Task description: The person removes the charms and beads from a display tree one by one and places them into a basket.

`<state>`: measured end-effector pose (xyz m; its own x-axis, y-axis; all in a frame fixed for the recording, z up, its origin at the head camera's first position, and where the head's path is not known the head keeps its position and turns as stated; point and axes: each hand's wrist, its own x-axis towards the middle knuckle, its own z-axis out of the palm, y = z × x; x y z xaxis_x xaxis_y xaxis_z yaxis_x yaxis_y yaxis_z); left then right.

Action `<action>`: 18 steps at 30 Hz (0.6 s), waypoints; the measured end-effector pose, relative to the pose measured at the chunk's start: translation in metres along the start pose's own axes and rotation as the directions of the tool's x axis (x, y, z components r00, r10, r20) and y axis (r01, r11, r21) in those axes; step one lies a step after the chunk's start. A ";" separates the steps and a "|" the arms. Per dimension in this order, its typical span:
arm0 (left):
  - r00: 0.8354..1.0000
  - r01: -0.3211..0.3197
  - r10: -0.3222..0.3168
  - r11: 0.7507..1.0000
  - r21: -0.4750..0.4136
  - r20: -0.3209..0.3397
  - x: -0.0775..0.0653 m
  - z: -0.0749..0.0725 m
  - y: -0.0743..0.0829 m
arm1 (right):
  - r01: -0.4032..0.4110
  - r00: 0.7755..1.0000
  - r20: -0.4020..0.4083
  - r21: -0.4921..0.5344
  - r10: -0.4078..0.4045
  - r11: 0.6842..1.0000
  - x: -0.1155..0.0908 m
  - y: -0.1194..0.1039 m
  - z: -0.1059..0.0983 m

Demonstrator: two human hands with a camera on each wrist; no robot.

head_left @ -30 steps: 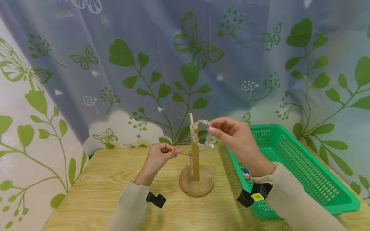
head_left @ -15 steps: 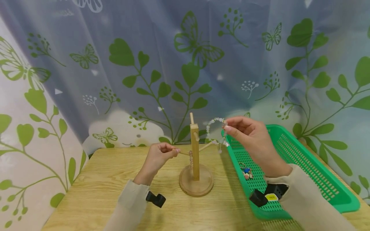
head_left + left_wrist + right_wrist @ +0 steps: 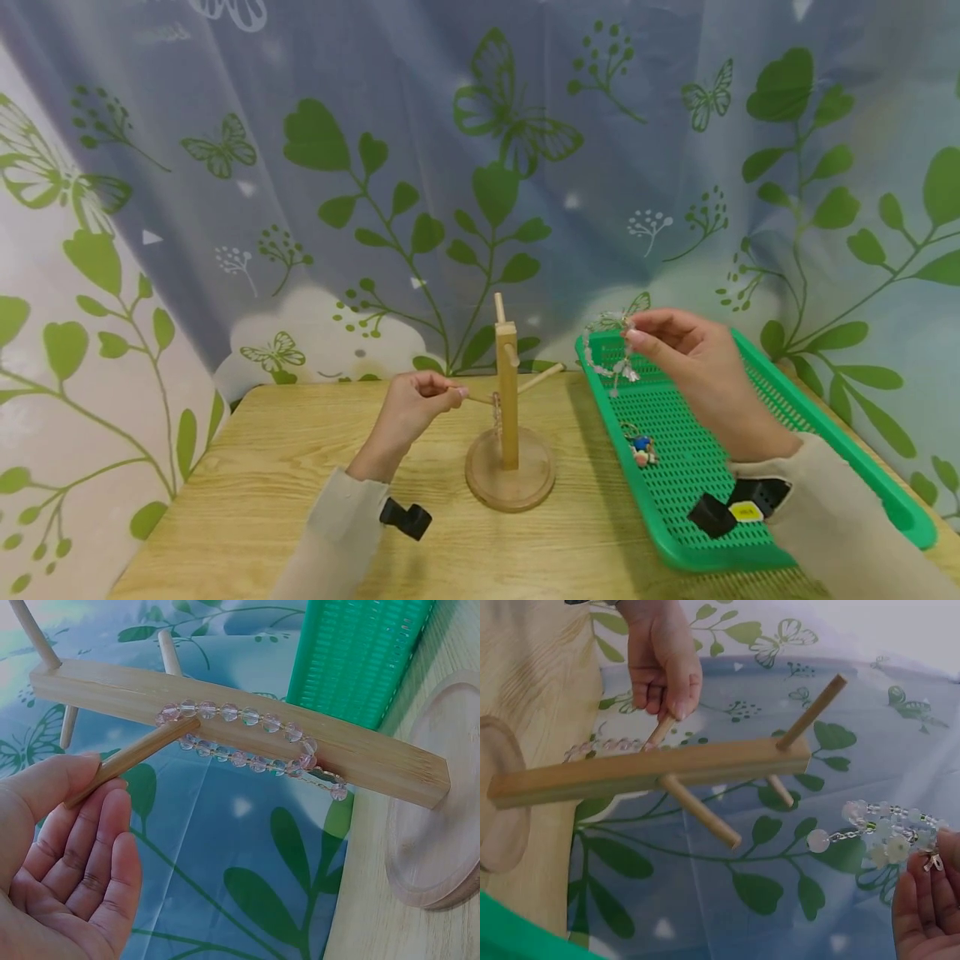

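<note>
A wooden stand with a round base and several pegs rises from the table. My left hand pinches the end of its lower left peg between thumb and fingers. On that peg hangs a pink and clear beaded bracelet, close against the post. Over the far left end of the green basket, my right hand pinches a pale beaded bracelet. This bracelet hangs as a loop, with a small bow charm and a chain ending in a round bead.
To the right on the wooden table stands the green perforated basket. Inside, near its left wall, lies a small trinket with blue and pink parts. A leaf-patterned curtain hangs behind the table. Another peg points right from the post.
My right hand has carried the pale bracelet away from the post, rightward to over the basket. The left hand keeps its pinch on the peg, and the stand has not moved.
</note>
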<state>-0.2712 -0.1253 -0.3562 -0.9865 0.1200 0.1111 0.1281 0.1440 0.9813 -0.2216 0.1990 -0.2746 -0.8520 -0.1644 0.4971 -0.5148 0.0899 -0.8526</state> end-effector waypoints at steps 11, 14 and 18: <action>1.000 0.008 -0.008 1.000 -0.016 -0.002 0.001 0.001 -0.001 | -0.101 0.995 -0.012 -0.111 0.101 0.989 0.000 0.023 -0.028; 1.000 -0.003 0.002 1.000 -0.016 -0.010 0.001 0.000 -0.001 | -0.136 0.991 -0.008 -0.161 0.137 0.977 0.001 0.030 -0.033; 1.000 -0.016 0.015 1.000 -0.016 -0.017 0.000 0.001 -0.001 | -0.186 0.982 -0.008 -0.157 0.187 0.970 0.003 0.040 -0.040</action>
<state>-0.2716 -0.1248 -0.3576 -0.9861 0.1052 0.1289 0.1418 0.1264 0.9818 -0.2488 0.2416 -0.3008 -0.9340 -0.1373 0.3299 -0.3558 0.2724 -0.8940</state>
